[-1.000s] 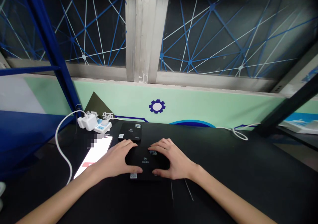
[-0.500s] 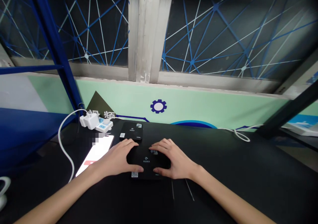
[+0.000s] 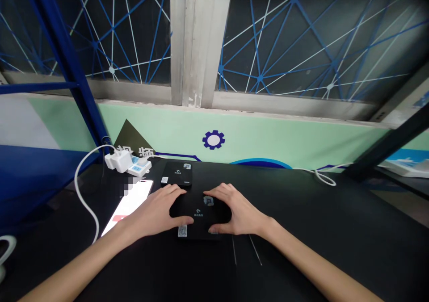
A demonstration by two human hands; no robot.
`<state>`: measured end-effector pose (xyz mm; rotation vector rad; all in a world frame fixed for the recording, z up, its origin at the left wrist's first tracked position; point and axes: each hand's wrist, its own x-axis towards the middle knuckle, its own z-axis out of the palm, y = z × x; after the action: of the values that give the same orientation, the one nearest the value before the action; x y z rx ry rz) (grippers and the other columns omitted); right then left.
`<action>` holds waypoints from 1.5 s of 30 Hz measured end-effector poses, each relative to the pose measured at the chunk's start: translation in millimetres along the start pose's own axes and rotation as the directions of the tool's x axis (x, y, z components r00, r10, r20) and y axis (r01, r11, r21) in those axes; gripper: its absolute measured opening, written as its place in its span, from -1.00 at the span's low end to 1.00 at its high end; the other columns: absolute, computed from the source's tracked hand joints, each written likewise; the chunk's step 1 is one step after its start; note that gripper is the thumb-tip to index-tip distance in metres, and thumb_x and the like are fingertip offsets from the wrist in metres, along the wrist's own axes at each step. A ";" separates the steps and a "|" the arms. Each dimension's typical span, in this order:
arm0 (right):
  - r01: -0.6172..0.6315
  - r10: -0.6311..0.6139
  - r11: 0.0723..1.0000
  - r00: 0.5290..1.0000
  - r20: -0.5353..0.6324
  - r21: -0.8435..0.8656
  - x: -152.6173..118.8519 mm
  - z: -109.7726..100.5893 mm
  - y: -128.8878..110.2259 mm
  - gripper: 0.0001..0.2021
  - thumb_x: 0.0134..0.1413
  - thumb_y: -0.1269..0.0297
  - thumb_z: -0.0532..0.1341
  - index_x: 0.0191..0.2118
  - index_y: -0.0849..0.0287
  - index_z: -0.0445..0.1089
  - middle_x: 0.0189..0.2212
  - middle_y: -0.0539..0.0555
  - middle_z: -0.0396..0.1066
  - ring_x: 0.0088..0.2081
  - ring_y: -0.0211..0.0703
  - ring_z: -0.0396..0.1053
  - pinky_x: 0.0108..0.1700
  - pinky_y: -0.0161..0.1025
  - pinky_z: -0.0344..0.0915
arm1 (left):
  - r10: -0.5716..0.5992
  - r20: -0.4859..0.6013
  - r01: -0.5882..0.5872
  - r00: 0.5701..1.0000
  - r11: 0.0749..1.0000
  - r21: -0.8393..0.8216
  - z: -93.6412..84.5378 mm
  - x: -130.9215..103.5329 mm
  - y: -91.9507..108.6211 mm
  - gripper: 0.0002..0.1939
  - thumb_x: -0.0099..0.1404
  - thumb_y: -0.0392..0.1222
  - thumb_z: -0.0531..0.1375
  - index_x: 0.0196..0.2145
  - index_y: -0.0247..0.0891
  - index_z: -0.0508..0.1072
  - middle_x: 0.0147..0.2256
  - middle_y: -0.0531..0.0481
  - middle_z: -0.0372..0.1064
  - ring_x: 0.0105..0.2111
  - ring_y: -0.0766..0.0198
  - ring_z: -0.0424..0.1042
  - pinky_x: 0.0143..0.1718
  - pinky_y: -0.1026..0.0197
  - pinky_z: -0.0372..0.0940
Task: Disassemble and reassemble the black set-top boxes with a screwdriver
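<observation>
A flat black set-top box (image 3: pixel 198 225) with a printed logo and a square code label lies on the black table between my hands. My left hand (image 3: pixel 162 209) curves around its left side, thumb on the top near the front corner and fingers at the far corner. Mirroring it, my right hand (image 3: pixel 236 211) wraps the right side with thumb and fingertips on the box. A second, similar black box (image 3: pixel 177 173) rests just behind it, touched by neither hand. Two thin metal rods (image 3: pixel 255 250) lie in front of my right wrist.
A phone (image 3: pixel 136 200) with a lit white screen lies beside my left forearm. Behind it are a white power strip (image 3: pixel 139 167) and a charger (image 3: pixel 121 161) with a looping white cable (image 3: pixel 76 181). Another white cable (image 3: pixel 325 178) lies back right. Blue posts (image 3: pixel 80 101) stand left.
The whole view has shifted slightly. Both hands stay around the near box, with the right fingers a little farther off its top, showing more of the sticker there.
</observation>
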<state>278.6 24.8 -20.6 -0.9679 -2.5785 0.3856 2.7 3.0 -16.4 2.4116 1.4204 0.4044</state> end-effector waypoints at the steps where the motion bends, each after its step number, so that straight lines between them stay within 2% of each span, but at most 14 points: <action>1: 0.001 -0.001 1.000 1.000 -0.003 0.003 -0.1 0.4 0.4 -0.18 -0.12 -0.21 0.41 0.20 0.17 0.32 -0.01 0.21 0.45 -0.04 0.11 0.34 0.08 0.05 0.20 | 0.004 -0.014 -0.004 1.000 1.000 0.004 0.2 -0.2 -0.8 -0.30 0.27 0.38 0.13 0.16 -0.15 0.37 0.08 -0.10 0.38 0.06 -0.04 0.39 0.00 0.04 0.30; 18: 0.014 -0.013 0.999 1.000 -0.025 0.040 -0.2 -0.2 -0.4 -0.24 -0.13 -0.16 0.43 0.17 0.12 0.36 -0.03 0.20 0.46 -0.06 0.11 0.37 0.04 0.06 0.22 | 0.008 -0.107 -0.006 0.994 1.000 0.026 -3.2 0.0 -2.3 -0.49 0.52 0.18 -0.10 0.08 -0.18 0.43 0.03 -0.06 0.44 -0.01 0.09 0.44 0.01 0.07 0.32; 26: 0.005 -0.003 0.999 0.998 -0.058 0.043 -0.3 -1.9 -3.8 -0.20 -0.20 -0.15 0.47 0.17 0.09 0.35 0.01 0.20 0.41 -0.03 0.13 0.37 0.10 0.11 0.24 | 0.012 -0.157 0.001 0.987 0.997 0.080 -1.3 2.1 -8.1 -0.54 0.54 0.08 -0.11 0.06 -0.18 0.45 0.00 -0.04 0.47 0.00 0.09 0.45 -0.02 0.08 0.35; 33: 0.017 -0.006 0.994 0.995 -0.101 0.112 -1.7 2.0 -0.7 -0.16 -0.18 -0.10 0.49 0.23 0.05 0.26 0.07 0.20 0.34 0.04 0.12 0.36 0.10 0.06 0.31 | 0.023 -0.199 -0.009 0.980 0.997 0.071 -2.5 1.0 -7.5 -0.57 0.54 0.03 -0.12 0.00 -0.14 0.48 -0.06 -0.02 0.49 -0.06 0.10 0.48 -0.10 0.11 0.38; 38: 0.041 -0.018 0.986 0.989 -0.145 0.162 -3.6 5.5 2.9 -0.10 -0.18 -0.06 0.50 0.29 0.01 0.18 0.10 0.18 0.30 0.06 0.10 0.38 0.10 0.03 0.36 | 0.000 -0.231 0.012 0.973 0.998 0.054 -3.9 2.2 -8.1 -0.58 0.54 -0.05 -0.14 -0.08 -0.12 0.50 -0.11 -0.01 0.51 -0.11 0.13 0.49 -0.14 0.13 0.37; 45: 0.097 -0.076 0.994 0.954 -0.289 0.059 -5.3 7.8 3.0 -0.12 -0.05 0.03 0.46 0.35 -0.04 0.10 0.11 0.19 0.28 0.13 0.11 0.33 0.14 0.04 0.37 | -0.056 -0.228 0.065 0.972 0.997 0.033 -8.1 3.0 -11.2 -0.62 0.50 -0.11 -0.12 -0.09 -0.15 0.49 -0.11 -0.03 0.52 -0.15 0.10 0.51 -0.18 0.10 0.35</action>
<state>280.8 22.5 -30.0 -0.8156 -2.3175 0.2894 -7.9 11.8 -13.3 2.4090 1.6068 0.6612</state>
